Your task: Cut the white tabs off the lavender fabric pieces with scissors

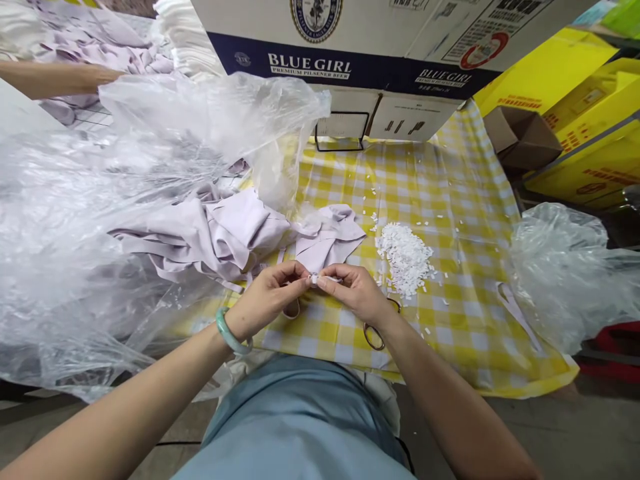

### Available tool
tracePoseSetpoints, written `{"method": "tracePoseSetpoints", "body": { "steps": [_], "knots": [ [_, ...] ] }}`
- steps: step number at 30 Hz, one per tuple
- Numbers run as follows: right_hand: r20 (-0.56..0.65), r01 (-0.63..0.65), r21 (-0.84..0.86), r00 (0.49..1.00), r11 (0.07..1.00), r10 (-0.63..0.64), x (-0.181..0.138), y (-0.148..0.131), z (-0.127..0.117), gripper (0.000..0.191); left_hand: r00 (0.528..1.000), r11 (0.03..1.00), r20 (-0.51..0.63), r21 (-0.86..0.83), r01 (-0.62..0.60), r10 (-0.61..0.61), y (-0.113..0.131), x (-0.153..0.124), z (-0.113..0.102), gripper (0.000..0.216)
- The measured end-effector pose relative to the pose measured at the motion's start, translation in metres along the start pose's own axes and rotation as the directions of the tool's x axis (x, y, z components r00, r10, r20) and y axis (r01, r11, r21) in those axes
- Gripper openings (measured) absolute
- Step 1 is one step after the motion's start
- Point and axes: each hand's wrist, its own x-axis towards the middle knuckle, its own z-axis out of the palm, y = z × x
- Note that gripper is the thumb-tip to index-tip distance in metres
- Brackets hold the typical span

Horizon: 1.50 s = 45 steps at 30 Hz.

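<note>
In the middle of the head view, my left hand [274,293] and my right hand [356,291] face each other, thumbs and fingertips pinched. Between them they hold a thin pale fabric strap [314,279], a small white bit showing at the pinch. Just beyond lies a lilac cloth piece [327,237], which seems joined to the strap. A larger heap of lilac fabric [220,230] lies left of it. Partly under my right wrist are scissors [374,337], only their handle loops clearly visible. To the right is a pile of small white pieces [404,257].
A yellow checked cloth [450,200] covers the table. Clear plastic sheeting [65,233] fills the left side; a plastic bag [565,267] sits at right. A Blue Girl carton [370,67] stands behind. Another person's arm [55,79] reaches in at upper left. A loose strap [519,313] lies right.
</note>
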Motion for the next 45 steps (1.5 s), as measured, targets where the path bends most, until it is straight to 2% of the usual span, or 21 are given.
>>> {"method": "tracePoseSetpoints", "body": {
  "steps": [6, 8, 10, 12, 14, 18, 22, 28, 31, 36, 40, 42, 45],
  "knots": [
    [-0.018, 0.025, -0.172, 0.999, 0.985, -0.029, 0.000, -0.006, -0.004, 0.027, 0.999, 0.999, -0.029, -0.007, -0.031, 0.031, -0.001, 0.000, -0.005, 0.026],
    [-0.014, 0.026, -0.176, 0.999, 0.984, -0.029, 0.000, -0.007, -0.006, 0.026, 0.992, 0.991, -0.061, 0.074, -0.108, 0.112, -0.002, 0.000, -0.008, 0.024],
    [-0.010, 0.017, -0.186, 1.000, 0.982, -0.019, 0.000, -0.008, -0.008, 0.025, 0.968, 0.962, -0.113, 0.181, -0.203, 0.225, -0.003, 0.002, -0.010, 0.022],
    [-0.005, 0.008, -0.230, 1.000, 0.973, -0.009, 0.000, -0.009, -0.007, 0.024, 0.946, 0.936, -0.143, 0.248, -0.249, 0.290, -0.002, 0.003, -0.010, 0.020],
    [0.012, 0.017, -0.299, 1.000, 0.954, -0.014, 0.000, -0.011, -0.005, 0.022, 0.946, 0.936, -0.135, 0.241, -0.256, 0.294, -0.001, 0.004, -0.007, 0.018],
    [0.087, 0.063, -0.401, 0.996, 0.914, -0.030, 0.002, -0.015, 0.001, 0.014, 0.958, 0.961, -0.104, 0.112, -0.254, 0.265, -0.001, 0.006, 0.002, 0.021],
    [0.169, 0.003, -0.226, 0.985, 0.974, 0.036, 0.004, -0.017, 0.000, 0.016, 0.970, 0.982, -0.162, 0.073, -0.174, 0.184, -0.005, 0.009, 0.006, 0.023],
    [0.165, -0.103, 0.036, 0.982, 0.994, 0.096, 0.002, -0.019, -0.007, 0.025, 0.960, 0.970, -0.181, 0.158, -0.185, 0.213, -0.009, 0.011, 0.003, 0.020],
    [0.178, -0.124, 0.066, 0.978, 0.990, 0.110, 0.001, -0.019, -0.007, 0.023, 0.954, 0.962, -0.192, 0.192, -0.195, 0.232, -0.009, 0.011, 0.003, 0.018],
    [0.266, -0.185, -0.013, 0.947, 0.983, 0.182, 0.002, -0.020, 0.001, 0.015, 0.940, 0.952, -0.223, 0.220, -0.212, 0.260, -0.010, 0.012, 0.009, 0.017],
    [0.313, -0.217, 0.057, 0.931, 0.975, 0.189, 0.002, -0.023, 0.005, 0.014, 0.929, 0.944, -0.234, 0.232, -0.233, 0.286, -0.013, 0.014, 0.014, 0.017],
    [0.318, -0.227, 0.119, 0.931, 0.967, 0.180, 0.002, -0.024, 0.004, 0.016, 0.934, 0.943, -0.211, 0.233, -0.237, 0.287, -0.014, 0.013, 0.014, 0.018],
    [0.289, -0.235, 0.187, 0.941, 0.954, 0.175, 0.002, -0.020, 0.000, 0.019, 0.961, 0.953, -0.103, 0.195, -0.233, 0.256, -0.013, 0.009, 0.010, 0.018]
  ]
}}
